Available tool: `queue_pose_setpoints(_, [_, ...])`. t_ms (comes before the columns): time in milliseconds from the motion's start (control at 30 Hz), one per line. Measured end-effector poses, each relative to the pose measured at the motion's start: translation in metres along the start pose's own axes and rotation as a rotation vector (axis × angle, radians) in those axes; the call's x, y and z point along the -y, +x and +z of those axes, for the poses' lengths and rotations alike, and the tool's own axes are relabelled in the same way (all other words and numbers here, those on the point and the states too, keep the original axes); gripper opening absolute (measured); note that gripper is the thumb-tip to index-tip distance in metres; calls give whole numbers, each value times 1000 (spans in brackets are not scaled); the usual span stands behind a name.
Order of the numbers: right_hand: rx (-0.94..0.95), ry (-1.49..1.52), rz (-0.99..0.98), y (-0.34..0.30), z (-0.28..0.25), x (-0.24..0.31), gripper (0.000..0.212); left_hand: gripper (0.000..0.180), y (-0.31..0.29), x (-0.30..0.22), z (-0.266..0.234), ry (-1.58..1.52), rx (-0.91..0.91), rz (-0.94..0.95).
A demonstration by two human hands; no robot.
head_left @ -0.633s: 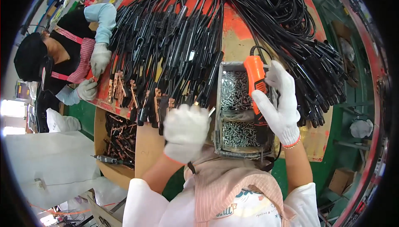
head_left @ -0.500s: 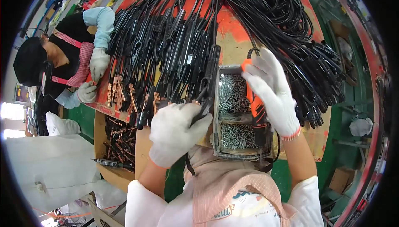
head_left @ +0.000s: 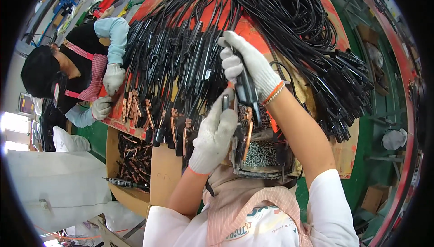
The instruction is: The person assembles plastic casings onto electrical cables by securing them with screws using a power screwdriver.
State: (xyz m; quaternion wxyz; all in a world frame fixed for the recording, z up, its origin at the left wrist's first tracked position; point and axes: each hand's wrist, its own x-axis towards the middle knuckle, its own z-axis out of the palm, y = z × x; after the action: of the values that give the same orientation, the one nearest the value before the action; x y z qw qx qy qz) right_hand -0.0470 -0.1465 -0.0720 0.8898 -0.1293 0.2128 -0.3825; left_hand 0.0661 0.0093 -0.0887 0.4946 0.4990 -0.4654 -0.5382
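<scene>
My right hand [head_left: 246, 61], in a white knit glove, is wrapped round the upper end of a black electrode holder [head_left: 247, 91] slanting over the screw box. A copper jaw [head_left: 248, 134] shows below it; I cannot tell whether the two are joined. My left hand [head_left: 216, 131], gloved too, closes on a small black part [head_left: 227, 100] just left of the holder. Below the hands, an open box [head_left: 264, 174] contains loose silver screws [head_left: 260, 153]. An orange and black power screwdriver [head_left: 279, 141] lies along its right side, partly behind my right forearm.
Black holders with copper ends [head_left: 174, 122] and cables cover the table's left side; another black bundle [head_left: 337, 93] lies right. A co-worker's gloved hands [head_left: 108, 91] work at the left edge. A carton [head_left: 160, 177] of copper parts and a grey screwdriver [head_left: 124, 183] stand below.
My right hand has left the orange screwdriver and moved up and left onto the electrode holder. My left hand has shifted right, and the holder is now raised in front of the screw box.
</scene>
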Motion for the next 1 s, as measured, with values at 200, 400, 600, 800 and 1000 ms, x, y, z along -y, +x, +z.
queue_pose_setpoints(200, [54, -203, -306, -43, 17, -29, 19, 47, 22, 0, 24, -26, -433, 255])
queue_pose_setpoints(400, [-115, -7, -495, -47, 6, -29, 10, 42, 22, -15, 27, -22, -248, 294])
queue_pose_setpoints(600, [-60, 90, -405, -55, -10, -33, 22, 37, 21, -14, 35, -164, -207, 291])
queue_pose_setpoints(800, [-217, -177, -620, -59, -2, -27, 19, 32, 18, 11, 34, 50, -145, 447])
queue_pose_setpoints(1000, [-520, -1332, -831, -68, -13, -22, 78, 81, 10, -5, 52, -61, 144, -477])
